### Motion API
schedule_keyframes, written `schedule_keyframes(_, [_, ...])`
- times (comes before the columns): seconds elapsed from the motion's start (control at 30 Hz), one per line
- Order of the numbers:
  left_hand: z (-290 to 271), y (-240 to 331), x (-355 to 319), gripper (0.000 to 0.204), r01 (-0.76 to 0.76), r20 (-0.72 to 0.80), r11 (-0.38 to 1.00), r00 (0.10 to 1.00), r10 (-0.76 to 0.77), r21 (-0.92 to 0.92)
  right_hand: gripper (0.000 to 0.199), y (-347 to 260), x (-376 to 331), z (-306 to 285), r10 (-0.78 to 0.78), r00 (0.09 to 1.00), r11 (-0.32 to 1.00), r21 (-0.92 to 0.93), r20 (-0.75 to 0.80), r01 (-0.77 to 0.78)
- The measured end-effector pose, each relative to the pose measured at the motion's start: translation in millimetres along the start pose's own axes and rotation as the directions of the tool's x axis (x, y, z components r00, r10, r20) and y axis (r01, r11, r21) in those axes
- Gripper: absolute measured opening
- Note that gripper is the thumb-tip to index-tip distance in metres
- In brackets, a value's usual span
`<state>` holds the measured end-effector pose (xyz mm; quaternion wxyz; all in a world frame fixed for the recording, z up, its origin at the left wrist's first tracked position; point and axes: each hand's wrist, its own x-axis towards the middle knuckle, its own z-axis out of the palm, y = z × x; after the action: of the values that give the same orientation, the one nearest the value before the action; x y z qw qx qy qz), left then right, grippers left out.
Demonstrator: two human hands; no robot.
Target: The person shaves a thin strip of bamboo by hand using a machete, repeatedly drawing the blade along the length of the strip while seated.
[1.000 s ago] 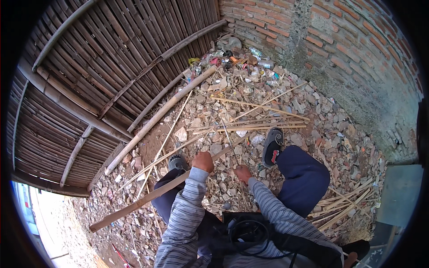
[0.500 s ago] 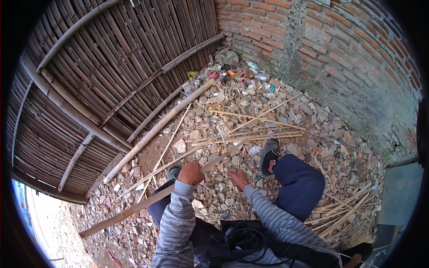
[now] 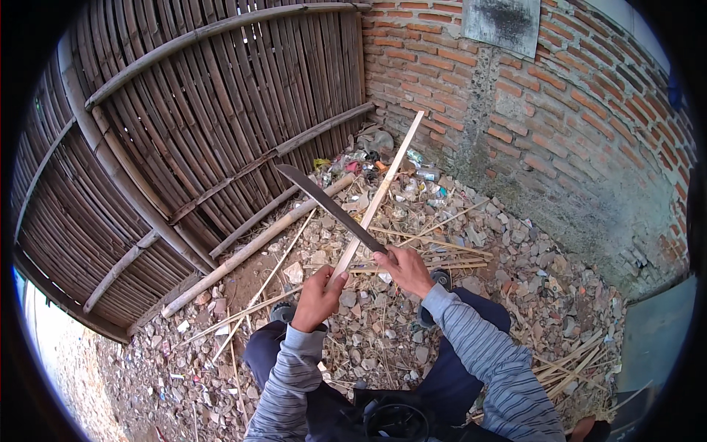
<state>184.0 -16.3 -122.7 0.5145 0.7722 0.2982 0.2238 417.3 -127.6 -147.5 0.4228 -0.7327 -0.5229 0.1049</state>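
Observation:
My left hand (image 3: 318,300) is closed around the near end of a long, pale bamboo strip (image 3: 396,166). The strip slants up and away to the right, its far end in front of the brick wall. In my right hand (image 3: 406,271) is the handle of a machete (image 3: 322,197) with a long dark blade. The blade points up and to the left and crosses the strip a little beyond my left hand. Whether its edge touches the strip I cannot tell.
Stones and rubble cover the ground (image 3: 390,331). Split bamboo strips (image 3: 442,261) lie ahead, with another pile (image 3: 571,365) at right. A bamboo fence (image 3: 184,125) rises at left, a bamboo pole (image 3: 250,250) along its foot. A brick wall (image 3: 552,132) stands behind and right.
The strip has swung from pointing low left to pointing up and away, with my left hand now at its near end. The machete has risen and tilted left across it.

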Motion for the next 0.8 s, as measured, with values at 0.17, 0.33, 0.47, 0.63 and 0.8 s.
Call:
schedule_keyframes(0.17, [10, 11, 3, 0.032, 0.095, -0.023, 0.992, 0.995, -0.098, -0.088, 0.064, -3, 27, -29, -0.065, 0.99, 0.968, -0.235, 0.122, 0.093])
schedule_keyframes(0.33, [27, -5, 24, 0.04, -0.11, -0.152, 0.96, 0.976, 0.153, 0.257, 0.069, 6, 25, -21, -0.119, 0.983, 0.973, -0.181, 0.143, 0.144])
schedule_keyframes(0.47, [37, -11, 28, 0.039, -0.113, -0.168, 0.95, 0.972, 0.167, 0.291, 0.07, 13, 26, -1, -0.073, 0.967, 0.974, -0.192, 0.244, 0.122])
schedule_keyframes(0.63, [44, -16, 34, 0.035, -0.118, -0.207, 0.962, 0.963, 0.171, 0.247, 0.072, 25, 37, 1, -0.039, 0.964, 0.989, -0.124, 0.264, 0.074])
schedule_keyframes(0.8, [45, -21, 40, 0.034, -0.141, -0.236, 0.942, 0.947, 0.218, 0.306, 0.073, 46, 61, -2, 0.032, 0.969, 0.982, -0.19, 0.246, 0.016])
